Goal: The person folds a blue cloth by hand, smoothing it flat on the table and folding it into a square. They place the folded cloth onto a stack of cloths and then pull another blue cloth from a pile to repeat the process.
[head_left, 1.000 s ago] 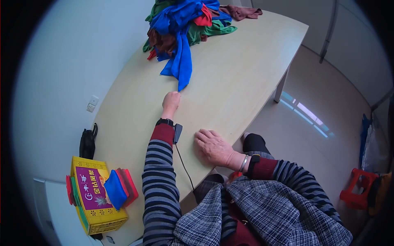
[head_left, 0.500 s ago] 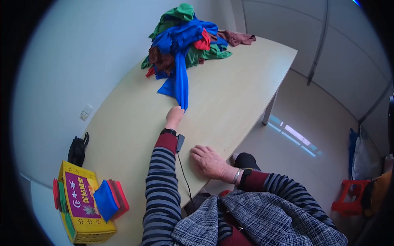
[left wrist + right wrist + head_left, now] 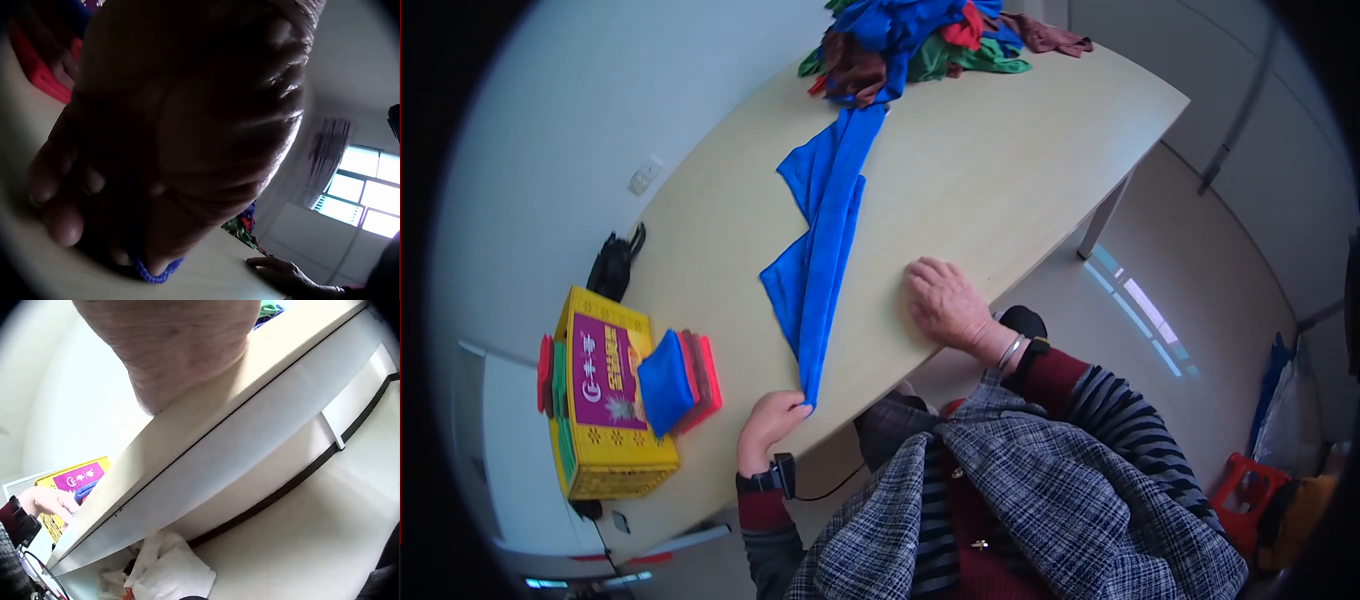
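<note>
A long blue cloth (image 3: 830,240) lies stretched and loosely folded down the table, its far end at the heap of cloths (image 3: 890,40). The left hand (image 3: 772,424) pinches the cloth's near corner by the table's front edge. In the left wrist view a bit of blue edging (image 3: 156,272) shows at the fingertips of the left hand (image 3: 169,137). The right hand (image 3: 948,304) rests palm down on the table, right of the blue cloth, with relaxed fingers; the right wrist view shows only part of this hand (image 3: 181,350).
A yellow box (image 3: 615,460) stands at the table's left, with folded blue cloth (image 3: 666,384) and red cloth (image 3: 706,385) against its right side. Behind it lies a black object (image 3: 614,264). A red stool (image 3: 1245,500) stands on the floor at the right.
The left hand has moved toward the body, drawing the blue cloth out of the heap along the table. The right hand still rests on the table. The head view has shifted.
</note>
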A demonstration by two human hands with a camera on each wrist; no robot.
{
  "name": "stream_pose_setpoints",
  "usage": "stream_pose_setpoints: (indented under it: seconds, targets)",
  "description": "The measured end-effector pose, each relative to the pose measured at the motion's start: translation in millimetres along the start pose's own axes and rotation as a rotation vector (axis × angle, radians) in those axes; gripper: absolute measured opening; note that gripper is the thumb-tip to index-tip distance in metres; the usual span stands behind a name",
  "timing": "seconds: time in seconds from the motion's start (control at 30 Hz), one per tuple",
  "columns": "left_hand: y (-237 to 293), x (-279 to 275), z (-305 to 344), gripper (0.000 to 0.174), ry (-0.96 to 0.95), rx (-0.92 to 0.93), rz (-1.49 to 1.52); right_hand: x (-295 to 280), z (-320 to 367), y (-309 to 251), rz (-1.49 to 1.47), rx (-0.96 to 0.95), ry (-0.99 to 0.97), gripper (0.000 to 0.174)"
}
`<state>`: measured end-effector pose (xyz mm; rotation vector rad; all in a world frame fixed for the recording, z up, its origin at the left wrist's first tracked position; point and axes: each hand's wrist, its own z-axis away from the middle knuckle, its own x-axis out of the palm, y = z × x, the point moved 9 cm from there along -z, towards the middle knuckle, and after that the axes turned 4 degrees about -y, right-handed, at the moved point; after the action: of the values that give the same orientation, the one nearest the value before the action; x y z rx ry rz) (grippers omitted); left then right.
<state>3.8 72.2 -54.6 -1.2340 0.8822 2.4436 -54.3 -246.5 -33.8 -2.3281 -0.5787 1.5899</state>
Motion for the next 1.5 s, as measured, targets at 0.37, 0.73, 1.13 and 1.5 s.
stream_pose_setpoints:
  seconds: [0.37,0.73,1.13,1.5]
  targets:
    - [-104.9,26.7,137.1,0.024,0.286,-0.531,0.079,2.4,-36.0,6.8,-0.035,-0.044,-0.217,0.025]
    - [-74.5,38.0,131.6,0.016,0.577,-0.129,0.619,35.6,-153.6,-68.3,0.164,-0.517,-0.093,0.029]
    - [-59.7,39.0,158.1,0.014,0.684,-0.082,0.676,49.1,-153.2,-79.2,0.328,-0.656,-0.181,0.011]
    - [-96.1,41.4,127.7,0.017,0.870,0.093,1.053,-4.4,-83.1,-31.9,-0.124,-0.102,-0.885,0.022]
